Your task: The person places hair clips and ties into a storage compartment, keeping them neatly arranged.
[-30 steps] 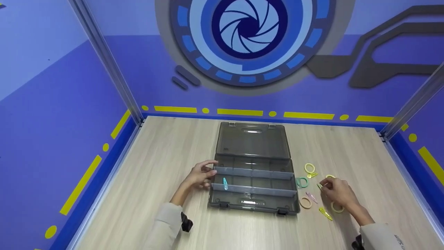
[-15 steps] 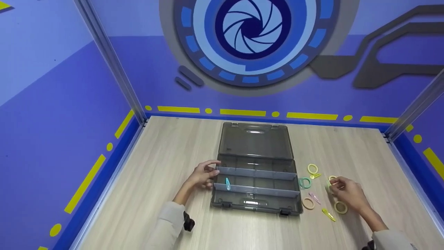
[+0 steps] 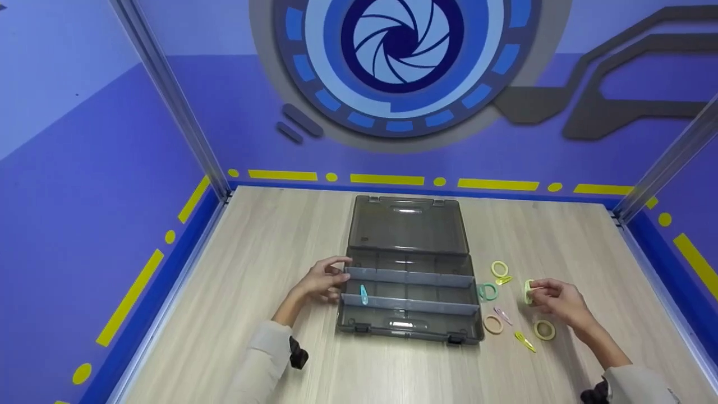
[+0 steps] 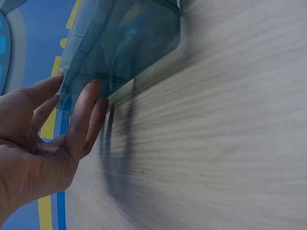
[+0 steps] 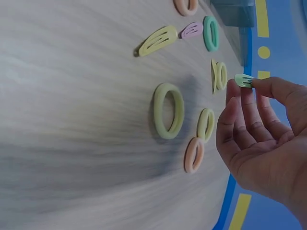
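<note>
My right hand (image 3: pixel 564 304) pinches a light green snap hair clip (image 5: pixel 243 80) between thumb and fingertip, raised above the table right of the box. My left hand (image 3: pixel 322 280) rests at the left wall of a grey see-through compartment box (image 3: pixel 409 338), thumb and index fingertip at its rim, fingers loosely bent. The box lies with its lid (image 3: pixel 408 224) folded back. A turquoise snap clip (image 3: pixel 364 294) sits at the left of the box, by the front divider. Near my right hand lie a pink clip (image 5: pixel 192 29), a yellow clip (image 5: pixel 158 40) and a pale yellow hair tie (image 5: pixel 169 111).
Between box and right hand lie a green hair tie (image 3: pixel 488 291), a peach hair tie (image 3: pixel 493 324), a yellow hair tie (image 3: pixel 500 269) and another yellow clip (image 3: pixel 503 280). Further hair ties (image 5: pixel 194 155) lie under the right hand. Blue panels (image 3: pixel 404 157) enclose the wooden table (image 3: pixel 269 235).
My right hand has lifted the light green clip off the table and shifted slightly right. The left hand has stayed at the box.
</note>
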`<state>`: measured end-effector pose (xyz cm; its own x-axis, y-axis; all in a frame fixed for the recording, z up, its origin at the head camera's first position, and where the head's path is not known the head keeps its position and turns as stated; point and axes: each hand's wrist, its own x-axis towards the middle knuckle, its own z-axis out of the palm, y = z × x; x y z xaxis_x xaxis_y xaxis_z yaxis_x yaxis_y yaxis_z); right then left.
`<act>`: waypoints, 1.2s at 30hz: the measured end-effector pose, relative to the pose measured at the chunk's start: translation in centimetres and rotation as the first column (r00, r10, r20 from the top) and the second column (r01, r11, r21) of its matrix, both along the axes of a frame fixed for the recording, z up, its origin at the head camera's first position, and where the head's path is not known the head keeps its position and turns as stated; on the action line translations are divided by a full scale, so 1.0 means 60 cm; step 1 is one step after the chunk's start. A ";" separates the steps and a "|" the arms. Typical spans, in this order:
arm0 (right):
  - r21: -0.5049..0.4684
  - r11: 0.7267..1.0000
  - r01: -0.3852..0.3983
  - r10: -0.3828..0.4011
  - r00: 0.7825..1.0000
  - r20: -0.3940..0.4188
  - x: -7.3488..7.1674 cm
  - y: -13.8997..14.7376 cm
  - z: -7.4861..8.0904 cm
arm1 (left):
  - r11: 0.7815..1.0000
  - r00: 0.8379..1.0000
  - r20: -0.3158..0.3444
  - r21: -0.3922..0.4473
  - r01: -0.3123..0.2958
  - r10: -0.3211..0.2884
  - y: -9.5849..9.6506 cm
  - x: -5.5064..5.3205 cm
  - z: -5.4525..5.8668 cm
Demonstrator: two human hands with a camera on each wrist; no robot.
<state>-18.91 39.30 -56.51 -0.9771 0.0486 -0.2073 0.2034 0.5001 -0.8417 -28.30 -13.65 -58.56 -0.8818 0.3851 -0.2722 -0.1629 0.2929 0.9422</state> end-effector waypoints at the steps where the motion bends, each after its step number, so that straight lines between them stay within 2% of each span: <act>1: -0.010 1.000 -0.004 0.004 1.000 0.001 -0.001 -0.002 0.002 | 1.000 1.000 0.006 0.007 -0.001 0.001 0.000 0.000 0.000; 6: -0.039 0.998 -0.042 0.042 0.999 -0.002 -0.005 -0.016 0.009 | 1.000 1.000 0.026 -0.002 -0.016 0.016 -0.001 0.002 -0.002; 12: -0.082 0.993 -0.088 0.087 0.996 -0.009 -0.012 -0.031 0.018 | 0.999 0.999 -0.008 -0.011 0.043 -0.043 -0.010 -0.001 -0.006; 21: -0.143 0.979 -0.147 0.149 0.989 0.005 -0.024 -0.063 0.025 | 0.997 0.995 0.060 0.007 0.078 -0.078 -0.014 -0.006 0.003; 26: -0.170 0.969 -0.177 0.183 0.983 0.017 -0.030 -0.083 0.029 | 0.999 0.994 0.098 0.007 0.050 -0.050 -0.012 -0.006 0.004; 36: -0.187 0.954 -0.234 0.238 0.971 0.002 -0.049 -0.119 0.030 | 0.999 0.996 0.082 -0.010 0.030 -0.029 -0.005 -0.009 0.007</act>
<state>-21.85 32.16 -54.71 -0.9506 -0.2239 -0.2149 0.1200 0.3736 -0.9198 -28.84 -13.92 -58.15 -0.8447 0.4073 -0.3471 -0.2301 0.3091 0.9228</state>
